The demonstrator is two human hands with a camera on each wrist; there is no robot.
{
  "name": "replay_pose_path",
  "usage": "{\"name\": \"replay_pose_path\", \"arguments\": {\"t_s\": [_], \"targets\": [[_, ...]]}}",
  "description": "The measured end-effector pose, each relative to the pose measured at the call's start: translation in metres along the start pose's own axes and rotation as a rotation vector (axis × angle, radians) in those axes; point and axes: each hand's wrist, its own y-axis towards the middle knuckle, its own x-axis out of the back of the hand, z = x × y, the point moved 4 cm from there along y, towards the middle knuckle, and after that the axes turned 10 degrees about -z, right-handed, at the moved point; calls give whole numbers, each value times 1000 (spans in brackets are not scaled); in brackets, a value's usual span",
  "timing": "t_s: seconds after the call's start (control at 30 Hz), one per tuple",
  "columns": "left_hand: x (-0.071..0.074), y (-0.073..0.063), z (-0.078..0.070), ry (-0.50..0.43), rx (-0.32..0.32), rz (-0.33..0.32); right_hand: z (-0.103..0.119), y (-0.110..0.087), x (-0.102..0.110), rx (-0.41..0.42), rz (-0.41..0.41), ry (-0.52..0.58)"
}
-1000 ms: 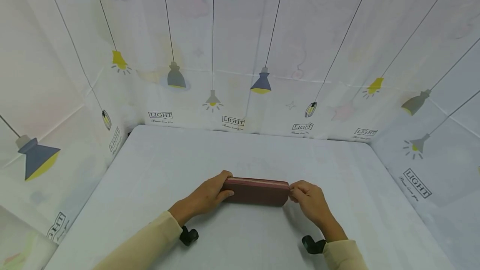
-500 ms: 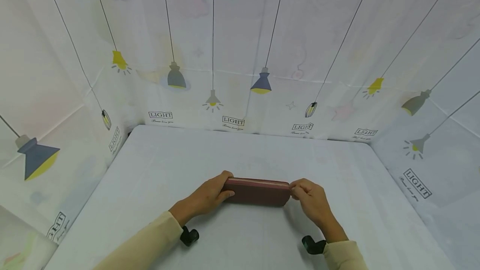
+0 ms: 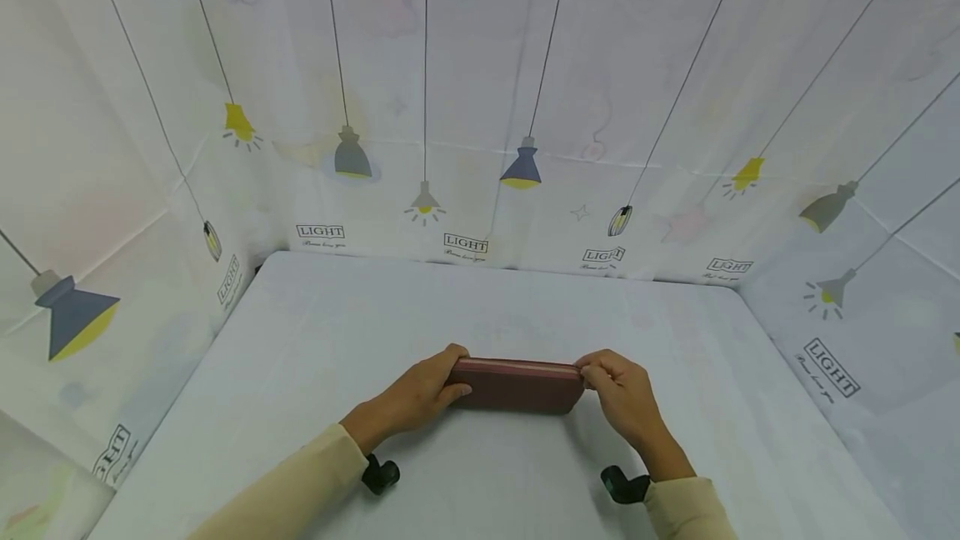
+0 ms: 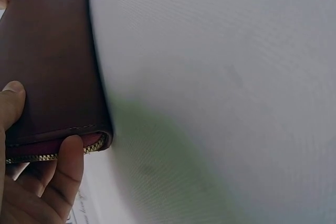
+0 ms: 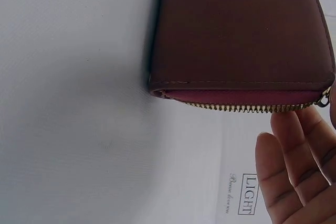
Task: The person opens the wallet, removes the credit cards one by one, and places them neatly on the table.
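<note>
A dark brown zip-around wallet stands on its long edge on the white table, its zip facing up. My left hand grips its left end; in the left wrist view the thumb lies on the brown face and a fingertip touches the zipped end. At the top right corner my right hand pinches at the zip. Close up in the right wrist view, the metal zip slider sits at that corner beside the thumb, largely hidden. Brass teeth run along a magenta edge there.
The white tabletop spreads around the wallet. White cloth walls printed with hanging lamps enclose the back and both sides. A black wrist camera sits at the left wrist, another black camera at the right.
My right hand has risen slightly along the wallet's right end to its top corner. The wallet has shifted a touch to the right, with my left hand still gripping it.
</note>
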Motion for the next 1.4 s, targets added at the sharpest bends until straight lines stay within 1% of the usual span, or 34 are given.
{"name": "replay_pose_path", "arguments": {"t_s": [0.1, 0.3, 0.6, 0.83, 1.07, 1.4], "targets": [[-1, 1, 0, 3, -2, -1, 2, 1, -1, 2, -2, -1], [-2, 1, 1, 10, 16, 4, 3, 2, -2, 3, -9, -4], [-3, 0, -2, 3, 22, 11, 6, 2, -4, 4, -9, -9], [-6, 2, -1, 10, 17, 12, 9, 4, -6, 46, -21, 10], [-7, 2, 0, 10, 19, 16, 16, 4, -9, 100, -12, 46], [-7, 2, 0, 16, 1, 11, 19, 6, -15, 108, -1, 49]]}}
